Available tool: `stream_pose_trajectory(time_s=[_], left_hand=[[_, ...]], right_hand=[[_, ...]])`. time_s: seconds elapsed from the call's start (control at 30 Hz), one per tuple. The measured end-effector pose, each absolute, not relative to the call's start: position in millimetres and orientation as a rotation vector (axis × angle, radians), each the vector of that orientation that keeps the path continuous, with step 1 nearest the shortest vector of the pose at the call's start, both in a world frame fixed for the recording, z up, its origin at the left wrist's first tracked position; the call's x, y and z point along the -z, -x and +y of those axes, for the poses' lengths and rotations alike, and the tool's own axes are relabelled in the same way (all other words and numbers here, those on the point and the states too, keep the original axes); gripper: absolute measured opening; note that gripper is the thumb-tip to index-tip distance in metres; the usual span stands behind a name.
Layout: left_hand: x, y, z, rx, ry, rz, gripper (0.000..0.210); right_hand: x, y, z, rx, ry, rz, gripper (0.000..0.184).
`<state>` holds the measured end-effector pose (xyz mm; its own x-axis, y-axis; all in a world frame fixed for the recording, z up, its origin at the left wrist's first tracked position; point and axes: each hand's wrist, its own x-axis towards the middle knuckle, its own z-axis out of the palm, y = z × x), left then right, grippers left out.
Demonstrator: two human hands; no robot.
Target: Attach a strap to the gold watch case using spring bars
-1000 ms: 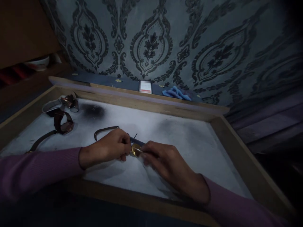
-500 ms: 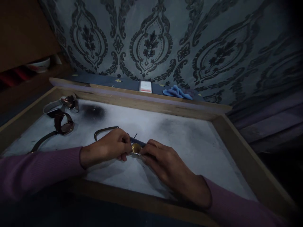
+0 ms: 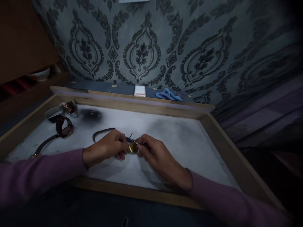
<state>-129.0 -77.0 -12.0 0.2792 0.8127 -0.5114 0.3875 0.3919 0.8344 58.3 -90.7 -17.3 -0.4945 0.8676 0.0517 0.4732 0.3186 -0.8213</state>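
A small gold-coloured watch point(image 3: 133, 148) with a shiny round face is held between my two hands, low over the white board. My left hand point(image 3: 110, 144) is closed, its fingertips gripping the watch's left side. On the other side, the fingers of my right hand point(image 3: 156, 153) are pinched together at the watch's right edge. Just behind the watch shows a dark narrow bar point(image 3: 129, 139), partly hidden by my fingers; its kind is unclear. A dark curved strap point(image 3: 100, 131) lies on the board beyond my left hand.
Several watches, among them a brown-strapped watch point(image 3: 63, 129), lie at the tray's left. The wooden tray frame point(image 3: 132, 107) surrounds the white board. Behind it are a small white box point(image 3: 139, 90) and a blue cloth point(image 3: 168, 94), against a patterned wall point(image 3: 142, 53).
My right hand has shifted left and closer to my left hand. The watch's gold face is turned more toward me. The camera view has tilted up slightly.
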Motion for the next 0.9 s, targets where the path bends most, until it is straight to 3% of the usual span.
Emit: stream_pose_trajectory(time_s=[0.33,0.53,0.9], left_hand=[[0,126,-87,-0.507,-1.231,1.313,0.01],[-13,124,-93,-0.555,-1.211,1.302,0.012],[-11,119,-113,-0.707,-0.941,1.246,0.019]], right_hand=[[24,-55,-86,-1.283,1.168,-1.869,0.012],[23,-48,-88,-1.762,0.975,-1.487,0.01],[18,-44,-94,-1.778,0.865,-1.345,0.027]])
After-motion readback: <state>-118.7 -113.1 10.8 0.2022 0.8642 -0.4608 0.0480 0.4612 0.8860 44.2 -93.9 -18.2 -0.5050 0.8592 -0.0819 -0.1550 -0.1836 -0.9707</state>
